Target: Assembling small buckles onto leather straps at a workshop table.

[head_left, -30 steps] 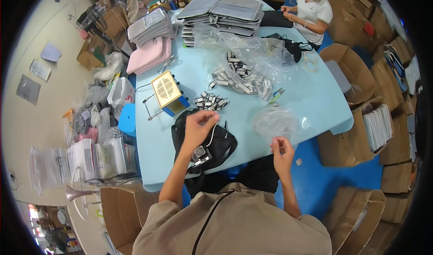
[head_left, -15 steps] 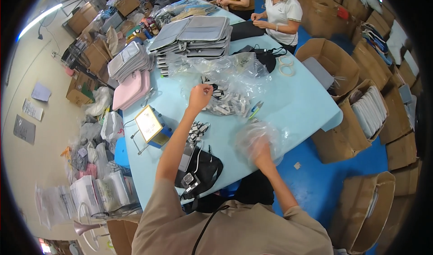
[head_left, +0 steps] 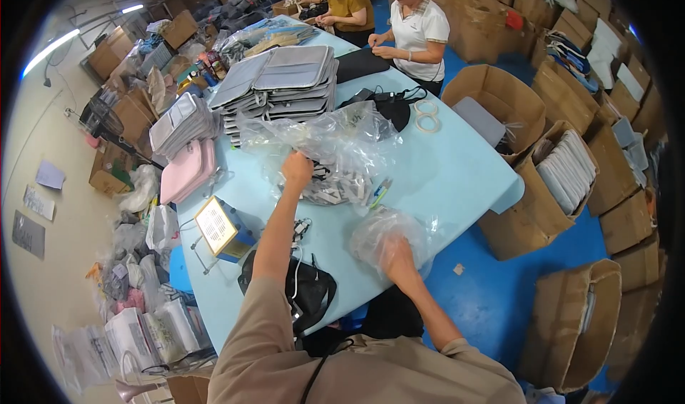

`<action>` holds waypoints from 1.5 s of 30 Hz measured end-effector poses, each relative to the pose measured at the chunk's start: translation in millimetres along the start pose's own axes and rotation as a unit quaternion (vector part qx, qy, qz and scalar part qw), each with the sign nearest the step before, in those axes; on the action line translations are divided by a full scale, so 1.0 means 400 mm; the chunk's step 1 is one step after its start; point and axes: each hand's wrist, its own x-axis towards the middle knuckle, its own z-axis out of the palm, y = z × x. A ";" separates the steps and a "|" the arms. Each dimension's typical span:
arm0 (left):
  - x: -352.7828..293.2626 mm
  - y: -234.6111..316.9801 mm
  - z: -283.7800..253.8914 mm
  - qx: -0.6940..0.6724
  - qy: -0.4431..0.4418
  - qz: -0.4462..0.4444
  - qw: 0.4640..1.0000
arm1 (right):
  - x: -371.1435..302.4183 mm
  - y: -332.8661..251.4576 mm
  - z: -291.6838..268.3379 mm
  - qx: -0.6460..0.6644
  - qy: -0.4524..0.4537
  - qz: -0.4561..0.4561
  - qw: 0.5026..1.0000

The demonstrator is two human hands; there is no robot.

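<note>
A large clear plastic bag (head_left: 342,136) lies spread on the light blue table, with many small black and white pieces (head_left: 341,184) in and under its near side. At the bag's left edge is my left hand (head_left: 297,170), its fingers closed, seemingly on the film; whether a small piece is also in them cannot be seen. Near the table's front right edge, my right hand (head_left: 397,253) is wrapped in a crumpled smaller clear plastic bag (head_left: 371,234) and holds it. The film blurs its fingers. A green-handled tool (head_left: 380,193) lies between the two bags.
Grey organizer cases (head_left: 285,83) are stacked at the back, pink cases (head_left: 189,172) at left. A blue device with a lit panel (head_left: 219,227) and a black pouch (head_left: 312,290) sit nearer. Tape rolls (head_left: 427,122) lie far right. Cardboard boxes (head_left: 492,93) stand right; two people work behind.
The whole view has shifted, moving the scene down and left. My left hand has moved slightly toward the large bag's film. My right hand stays in the smaller bag.
</note>
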 end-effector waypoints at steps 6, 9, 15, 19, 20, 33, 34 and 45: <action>-0.001 -0.034 -0.008 0.048 0.015 0.054 0.997 | -0.014 -0.017 0.006 -0.036 -0.036 -0.046 0.998; -0.010 -0.029 -0.007 0.015 0.045 0.062 0.997 | -0.023 -0.012 0.000 -0.052 -0.061 -0.048 0.996; -0.041 -0.037 -0.024 -0.042 0.060 0.040 0.996 | -0.021 -0.025 -0.009 -0.058 -0.068 -0.084 0.993; -0.076 -0.018 -0.052 -0.129 0.104 0.058 0.984 | -0.024 0.030 0.035 -0.104 -0.081 -0.112 0.985; -0.097 -0.005 -0.065 -0.134 0.107 0.066 0.983 | -0.031 0.038 0.039 -0.104 -0.084 -0.110 0.985; -0.647 0.015 -0.350 -0.577 0.020 -0.015 0.817 | 0.018 0.025 0.048 -0.080 0.008 -0.036 0.996; -0.713 0.012 -0.350 -0.596 0.014 -0.027 0.802 | 0.025 0.032 0.063 -0.119 0.007 -0.040 0.992; -1.153 -0.033 -0.300 -0.662 -0.107 -0.187 0.718 | 0.035 0.051 0.097 -0.153 -0.023 -0.090 0.984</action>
